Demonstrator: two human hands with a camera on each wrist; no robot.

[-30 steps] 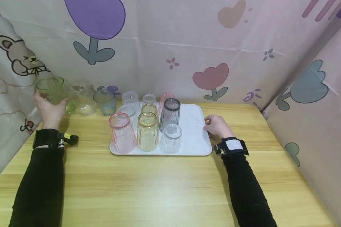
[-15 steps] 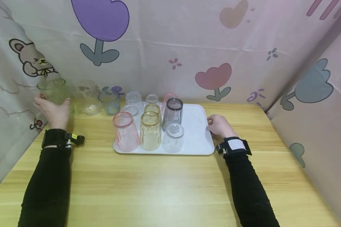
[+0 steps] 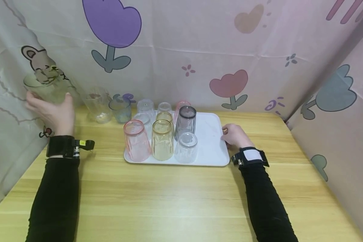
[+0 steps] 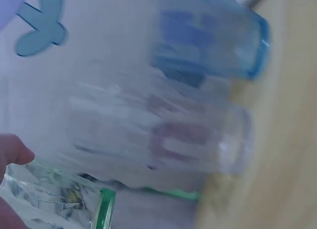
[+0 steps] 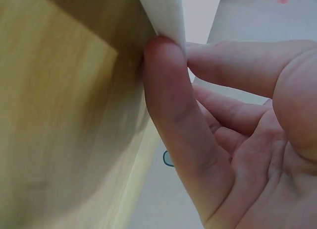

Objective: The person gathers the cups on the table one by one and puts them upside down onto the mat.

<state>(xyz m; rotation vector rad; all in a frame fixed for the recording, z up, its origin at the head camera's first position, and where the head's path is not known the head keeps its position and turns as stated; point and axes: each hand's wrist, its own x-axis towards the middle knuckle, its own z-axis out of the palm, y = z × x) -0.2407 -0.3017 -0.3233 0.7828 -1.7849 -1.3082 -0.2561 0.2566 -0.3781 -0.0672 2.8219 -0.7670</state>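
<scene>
My left hand (image 3: 49, 106) grips a green glass (image 3: 43, 88), held in the air at the far left against the curtain. The left wrist view shows the green glass (image 4: 54, 204) at the bottom left, with a clear glass (image 4: 163, 135) and a blue glass (image 4: 213, 40) standing beyond it. My right hand (image 3: 227, 132) is at the right rim of a white tray (image 3: 211, 151). In the right wrist view the thumb (image 5: 171, 115) and forefinger pinch the tray rim (image 5: 163, 13). Several upturned glasses fill the tray's left half, among them pink (image 3: 136, 139), amber (image 3: 162, 139) and grey (image 3: 186, 121).
A clear glass (image 3: 97, 104) and a blue glass (image 3: 120, 109) stand on the wooden table (image 3: 181, 201) left of the tray. Printed curtains (image 3: 181, 50) close the back and both sides. The tray's right half is bare.
My left hand has lifted the green glass up and to the left, off the table. The right hand stays at the tray rim.
</scene>
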